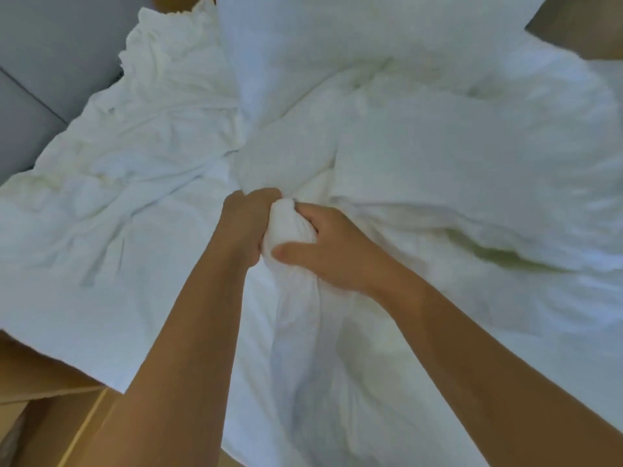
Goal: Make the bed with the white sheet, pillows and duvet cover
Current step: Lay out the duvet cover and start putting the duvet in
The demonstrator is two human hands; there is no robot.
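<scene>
A rumpled white duvet cover [438,170] lies spread over the bed. A bunched fold of it rises at the centre. My left hand [251,224] grips that bunch from the left, fingers curled into the cloth. My right hand [325,246] grips the same bunch from the right, thumb across its front. A white pillow [337,38] lies at the far side of the bed. More crumpled white sheet [141,139] covers the left half.
A grey upholstered headboard or wall panel [50,52] stands at the upper left. Wooden flooring [50,409] shows at the lower left beside the bed's edge. A brown surface [580,32] shows at the upper right.
</scene>
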